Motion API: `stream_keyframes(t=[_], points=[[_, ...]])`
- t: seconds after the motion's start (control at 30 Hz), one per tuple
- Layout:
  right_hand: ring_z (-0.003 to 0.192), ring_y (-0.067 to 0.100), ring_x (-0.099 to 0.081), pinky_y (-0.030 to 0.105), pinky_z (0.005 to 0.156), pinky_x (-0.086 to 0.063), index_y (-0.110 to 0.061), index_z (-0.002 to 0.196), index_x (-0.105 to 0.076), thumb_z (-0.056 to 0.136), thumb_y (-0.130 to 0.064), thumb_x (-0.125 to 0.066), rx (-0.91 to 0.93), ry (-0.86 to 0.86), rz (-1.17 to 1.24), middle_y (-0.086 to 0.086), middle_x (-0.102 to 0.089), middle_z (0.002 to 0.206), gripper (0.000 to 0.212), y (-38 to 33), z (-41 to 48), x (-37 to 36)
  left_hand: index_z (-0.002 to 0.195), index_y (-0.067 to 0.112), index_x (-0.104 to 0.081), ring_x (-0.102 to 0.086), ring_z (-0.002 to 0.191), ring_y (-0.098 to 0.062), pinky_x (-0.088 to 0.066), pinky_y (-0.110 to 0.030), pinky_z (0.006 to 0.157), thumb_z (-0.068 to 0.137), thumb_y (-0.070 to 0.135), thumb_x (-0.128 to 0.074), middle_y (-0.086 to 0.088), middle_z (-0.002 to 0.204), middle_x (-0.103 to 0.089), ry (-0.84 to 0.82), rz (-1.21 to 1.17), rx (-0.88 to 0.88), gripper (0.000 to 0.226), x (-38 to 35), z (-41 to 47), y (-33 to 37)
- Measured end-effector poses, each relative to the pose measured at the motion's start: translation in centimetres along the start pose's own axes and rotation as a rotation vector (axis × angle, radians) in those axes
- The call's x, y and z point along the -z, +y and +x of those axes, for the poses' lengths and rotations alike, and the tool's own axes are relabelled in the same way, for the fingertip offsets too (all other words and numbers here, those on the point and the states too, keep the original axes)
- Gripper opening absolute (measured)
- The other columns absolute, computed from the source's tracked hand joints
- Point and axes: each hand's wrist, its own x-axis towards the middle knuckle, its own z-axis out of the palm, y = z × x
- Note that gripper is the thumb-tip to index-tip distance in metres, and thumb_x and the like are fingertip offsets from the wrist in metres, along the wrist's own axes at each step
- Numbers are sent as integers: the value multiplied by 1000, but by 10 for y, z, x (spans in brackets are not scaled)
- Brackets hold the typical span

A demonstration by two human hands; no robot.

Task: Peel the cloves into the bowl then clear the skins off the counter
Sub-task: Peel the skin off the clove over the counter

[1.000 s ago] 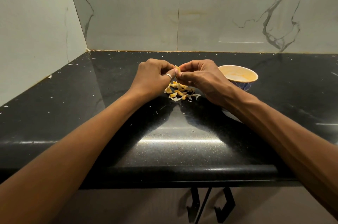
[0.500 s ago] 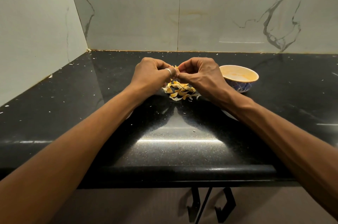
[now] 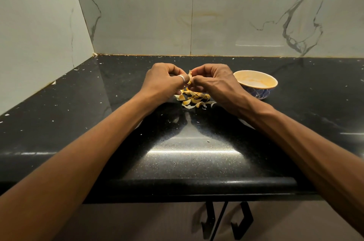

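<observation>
Head view: two bare hands meet above a black speckled stone table (image 3: pixel 187 158), working one small pale garlic clove (image 3: pixel 190 75) between them.
Left hand: the left hand (image 3: pixel 163 81), a silver ring (image 3: pixel 182 78) on one finger, has its fingers curled and pinches the clove's left side.
Right hand: the right hand (image 3: pixel 214 83) also has its fingers curled, the tips nipping the clove where a papery flap of skin sticks up.
Clove: held in the air between the hands, over the heap and left of the bowl. It looks pale yellow in the warm light and is mostly hidden by fingertips.
Heap: a loose pile of curled yellow-white garlic skins (image 3: pixel 194 99) lies on the table beneath the hands. Whether whole cloves lie among them cannot be told.
Bowl: a round ceramic bowl, pale inside and blue-patterned outside (image 3: pixel 260 93), stands just right of the right hand. No cloves show inside from this angle.
Step in hand: by the look of it, stripping the skin from this clove.
Doing it well: one hand should probably brace the clove while the other draws the flap down its length. Dropping the skin onto the heap would hold the scraps together before the bare clove goes right to the bowl.
Risk: the skins are light and may scatter. Small white flecks (image 3: pixel 116 95) dot the table.
</observation>
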Motion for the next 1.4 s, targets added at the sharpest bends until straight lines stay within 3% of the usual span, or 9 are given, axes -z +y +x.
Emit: stream_keyframes(t=[0.2, 0.43, 0.57, 0.7, 0.83, 1.03, 1.4], points=[[82, 21, -76, 37, 82, -62, -11, 111, -67, 95, -10, -66, 8, 15, -98, 13, -74, 99, 16, 3, 3, 3, 84, 18, -76, -67, 70, -17, -63, -43, 76, 85, 11, -71, -4, 78, -73, -20, 7, -26, 8, 1, 1, 0], [83, 25, -74, 39, 84, -62, -3, 107, -67, 93, -2, -64, 29, 127, -7, 20, -71, 98, 14, 1, 3, 4, 78, 25, -76, -68, 70, -14, -62, -45, 80, 84, 17, -72, 3, 73, -73, -18, 88, -15, 11, 1, 2, -2], [85, 24, -72, 39, 86, -61, -5, 107, -68, 93, 0, -63, 30, 66, 23, 29, -69, 104, 15, -1, 2, 5, 86, 28, -78, -70, 79, -12, -61, -42, 83, 87, 28, -72, 8, 80, -74, 38, 121, -46, 6, 4, 1, -3], [93, 27, -74, 42, 88, -60, -13, 106, -73, 93, -7, -66, 54, 6, -43, 21, -72, 100, 15, 3, 4, 4, 92, 25, -80, -71, 80, -17, -61, -45, 79, 87, 39, -76, 4, 80, -74, 17, 117, -76, 16, 2, 1, -1], [87, 21, -75, 44, 86, -61, -18, 114, -73, 89, -17, -67, 108, 5, -211, 7, -77, 93, 26, 7, 5, 4, 94, 20, -79, -73, 75, -25, -63, -47, 73, 87, 32, -77, -3, 79, -75, -15, 96, -74, 14, 2, 2, -2], [79, 13, -75, 37, 83, -62, -12, 102, -77, 92, -13, -69, 109, 23, -241, 4, -77, 86, 13, 4, 2, 2, 90, 11, -79, -75, 73, -24, -64, -41, 72, 90, 12, -71, -9, 76, -74, -16, 55, -52, 8, 3, 1, -1], [70, 11, -72, 25, 65, -60, -13, 94, -79, 87, -30, -70, 224, 133, -417, -3, -74, 75, 20, -2, -4, -2, 82, 13, -78, -75, 78, -26, -63, -42, 75, 85, 7, -71, -11, 77, -75, 0, -21, -29, 10, -1, -5, 5]])
